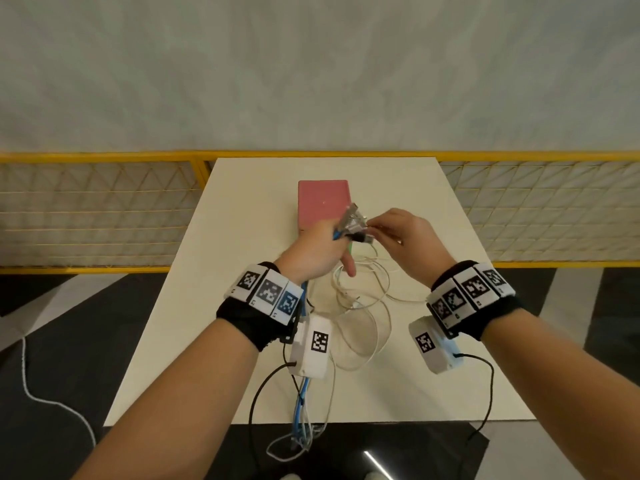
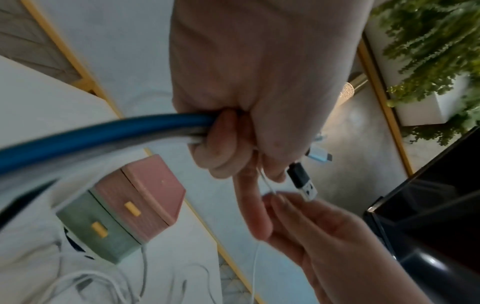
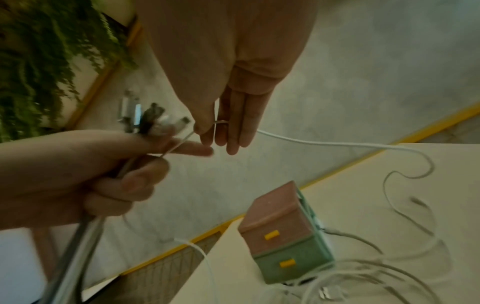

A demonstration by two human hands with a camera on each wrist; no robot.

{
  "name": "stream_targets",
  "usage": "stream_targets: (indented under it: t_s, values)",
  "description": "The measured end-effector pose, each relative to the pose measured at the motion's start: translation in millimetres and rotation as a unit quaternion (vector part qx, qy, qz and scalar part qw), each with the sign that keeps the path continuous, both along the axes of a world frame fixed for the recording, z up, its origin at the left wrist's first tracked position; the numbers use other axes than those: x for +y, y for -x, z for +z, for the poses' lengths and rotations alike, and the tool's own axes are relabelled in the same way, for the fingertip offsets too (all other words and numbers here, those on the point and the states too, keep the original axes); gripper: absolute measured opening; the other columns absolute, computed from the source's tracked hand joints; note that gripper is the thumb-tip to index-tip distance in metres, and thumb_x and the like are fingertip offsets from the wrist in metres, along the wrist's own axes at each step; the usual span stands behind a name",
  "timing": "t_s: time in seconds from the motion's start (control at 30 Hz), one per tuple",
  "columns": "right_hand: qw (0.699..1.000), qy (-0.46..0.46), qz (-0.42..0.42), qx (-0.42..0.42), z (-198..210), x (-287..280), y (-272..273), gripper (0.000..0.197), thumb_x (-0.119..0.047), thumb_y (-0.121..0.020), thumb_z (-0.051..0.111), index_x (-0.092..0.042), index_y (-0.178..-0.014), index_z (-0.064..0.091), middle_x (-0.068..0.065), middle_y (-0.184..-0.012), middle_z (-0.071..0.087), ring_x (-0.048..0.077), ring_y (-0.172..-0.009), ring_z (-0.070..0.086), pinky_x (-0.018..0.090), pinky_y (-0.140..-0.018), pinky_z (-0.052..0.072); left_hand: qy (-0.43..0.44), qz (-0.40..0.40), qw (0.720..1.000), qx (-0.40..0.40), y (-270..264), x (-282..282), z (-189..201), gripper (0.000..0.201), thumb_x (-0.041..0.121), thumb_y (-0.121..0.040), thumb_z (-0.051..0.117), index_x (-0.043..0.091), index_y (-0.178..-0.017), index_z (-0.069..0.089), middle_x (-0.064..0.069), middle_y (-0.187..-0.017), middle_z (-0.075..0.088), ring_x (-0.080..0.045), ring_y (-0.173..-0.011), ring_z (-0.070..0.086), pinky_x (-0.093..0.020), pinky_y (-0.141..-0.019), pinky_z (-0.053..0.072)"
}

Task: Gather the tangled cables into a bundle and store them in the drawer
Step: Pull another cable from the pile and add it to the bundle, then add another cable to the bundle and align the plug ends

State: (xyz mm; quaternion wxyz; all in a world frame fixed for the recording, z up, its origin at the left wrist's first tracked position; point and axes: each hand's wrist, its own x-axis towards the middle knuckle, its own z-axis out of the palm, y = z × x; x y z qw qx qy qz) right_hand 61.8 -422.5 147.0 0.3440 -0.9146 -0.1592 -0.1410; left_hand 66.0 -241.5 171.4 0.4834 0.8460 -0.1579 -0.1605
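Observation:
My left hand (image 1: 323,245) grips a bundle of cables above the table; its plugs (image 1: 353,220) stick up out of the fist. A thick blue cable (image 2: 103,135) runs back from that fist and hangs over the table's front edge (image 1: 300,407). My right hand (image 1: 374,226) pinches a thin white cable (image 3: 337,144) right beside the plugs; the pinch (image 3: 221,125) shows in the right wrist view. More white cable loops (image 1: 360,306) lie on the table. The small drawer unit (image 1: 323,202), pink over green with yellow handles (image 3: 271,235), stands behind the hands, both drawers closed.
The cream table (image 1: 242,237) is narrow, with dark floor at its sides and front. A yellow mesh fence (image 1: 104,209) runs behind it. A white cord (image 1: 45,396) lies on the floor at left. Green plants (image 2: 428,41) stand beyond the fence.

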Motion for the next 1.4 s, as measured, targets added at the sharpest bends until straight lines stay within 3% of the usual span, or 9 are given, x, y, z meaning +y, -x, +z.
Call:
stream_targets:
  t_s: [0.17,0.3,0.4,0.5,0.63,0.83,1.0,1.2,1.4]
  values:
    - [0.998,0.031,-0.034,0.04,7,-15,-13,0.019,-0.021,-0.093,0.057,-0.008,-0.1,0.069,0.007,-0.097,0.067,0.019,-0.087,0.062,0.011,-0.072,0.038,0.042,0.113,0.991,-0.061,-4,12,3,0.029,0.005,-0.098,0.042,0.014,-0.078,0.061,0.002,-0.059,0.058,-0.007,-0.052,0.054,-0.022,-0.059,0.043]
    - [0.995,0.064,-0.043,0.064,6,-31,-11,0.018,-0.018,-0.095,0.054,-0.012,-0.095,0.071,0.006,-0.097,0.067,0.022,-0.093,0.061,0.012,-0.077,0.039,0.09,0.231,0.966,-0.068,-7,28,8,0.026,0.008,-0.099,0.038,0.007,-0.099,0.064,-0.002,-0.056,0.06,0.002,-0.036,0.046,-0.026,-0.051,0.036]
    - [0.997,0.075,0.02,-0.019,15,-11,-7,0.015,-0.015,-0.092,0.059,-0.008,-0.093,0.072,0.009,-0.091,0.065,0.025,-0.086,0.063,0.01,-0.074,0.04,0.083,0.168,0.98,-0.066,-2,16,16,0.028,0.008,-0.098,0.04,0.013,-0.107,0.066,0.002,-0.051,0.063,-0.003,-0.047,0.059,-0.024,-0.059,0.046]
    - [0.993,0.072,0.071,-0.065,27,7,-6,0.016,-0.009,-0.09,0.058,-0.004,-0.101,0.07,0.006,-0.089,0.061,0.017,-0.078,0.056,0.009,-0.072,0.039,0.035,0.059,0.996,-0.054,7,1,24,0.027,0.007,-0.098,0.042,0.015,-0.079,0.06,0.003,-0.048,0.061,0.003,-0.052,0.059,-0.006,-0.064,0.041]
    - [0.996,0.065,0.049,-0.035,33,-2,-6,0.02,-0.02,-0.095,0.055,-0.005,-0.102,0.066,0.006,-0.096,0.065,0.016,-0.084,0.057,0.018,-0.076,0.044,0.036,0.117,0.991,-0.059,1,13,21,0.037,0.011,-0.098,0.044,0.018,-0.062,0.049,0.0,-0.053,0.049,-0.01,-0.043,0.045,-0.025,-0.049,0.035]
    - [0.995,0.075,0.039,-0.056,27,-19,-2,0.016,-0.016,-0.094,0.056,-0.007,-0.097,0.069,0.009,-0.094,0.067,0.028,-0.095,0.064,0.025,-0.08,0.045,0.081,0.218,0.971,-0.051,-4,36,13,0.024,0.013,-0.098,0.044,0.001,-0.094,0.064,-0.008,-0.06,0.057,-0.001,-0.033,0.039,-0.021,-0.044,0.032]
    - [0.956,0.167,0.218,-0.102,32,18,19,0.023,-0.02,-0.092,0.053,-0.007,-0.099,0.07,0.008,-0.104,0.065,0.026,-0.09,0.065,0.034,-0.077,0.054,0.075,0.215,0.97,-0.081,1,10,16,0.027,0.011,-0.098,0.045,0.007,-0.082,0.067,-0.004,-0.068,0.063,-0.002,-0.05,0.053,-0.014,-0.052,0.04]
    - [0.903,0.252,0.328,-0.118,10,31,30,0.017,-0.011,-0.088,0.055,-0.008,-0.089,0.072,0.006,-0.092,0.065,0.024,-0.083,0.062,0.027,-0.075,0.046,0.148,0.134,0.976,0.087,5,-3,22,0.027,0.023,-0.101,0.046,0.013,-0.111,0.068,0.002,-0.081,0.075,0.0,-0.046,0.06,-0.019,-0.047,0.038]
    - [0.958,0.071,0.261,-0.094,2,14,38,0.014,-0.014,-0.091,0.056,-0.008,-0.102,0.063,0.006,-0.114,0.058,0.021,-0.09,0.06,0.031,-0.079,0.052,0.158,0.151,0.974,0.052,0,2,13,0.028,0.019,-0.098,0.048,0.009,-0.076,0.061,0.004,-0.054,0.046,-0.009,-0.041,0.034,-0.016,-0.037,0.028]
